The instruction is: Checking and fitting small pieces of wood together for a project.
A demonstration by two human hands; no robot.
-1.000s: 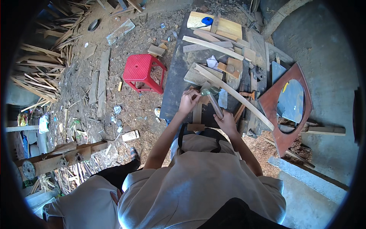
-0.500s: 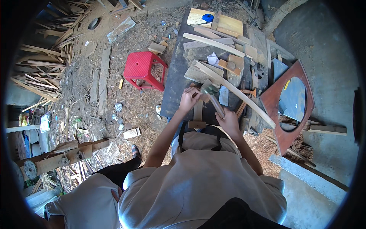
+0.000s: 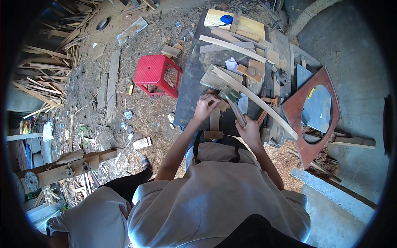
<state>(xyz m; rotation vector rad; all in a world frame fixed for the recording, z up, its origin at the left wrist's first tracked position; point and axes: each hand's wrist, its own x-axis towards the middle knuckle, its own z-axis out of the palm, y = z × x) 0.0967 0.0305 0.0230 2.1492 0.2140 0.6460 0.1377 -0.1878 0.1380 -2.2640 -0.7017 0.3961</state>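
My right hand [image 3: 249,129] is wrapped round the wooden handle of a hammer [image 3: 236,108]. Its wide, greenish-grey head lies up and to the left, close to my left fingertips. My left hand [image 3: 205,106] is pinched closed at a small wooden block [image 3: 223,105] on the dark bench; whatever is between the fingers is too small to make out. Below the block, a narrow wooden strip [image 3: 214,120] runs toward me and meets a short crosspiece [image 3: 213,134] at the bench's near edge.
Long curved wooden strips [image 3: 256,99] and offcuts cover the bench's [image 3: 192,74] right side. A blue tape measure [image 3: 226,19] sits on a board at the far end. A red stool [image 3: 155,72] stands left; a reddish panel [image 3: 318,124] leans right. Another person [image 3: 93,217] is at lower left.
The hammer's head has shifted slightly to the right, and my right hand has moved a little with it. My left hand stays in nearly the same place.
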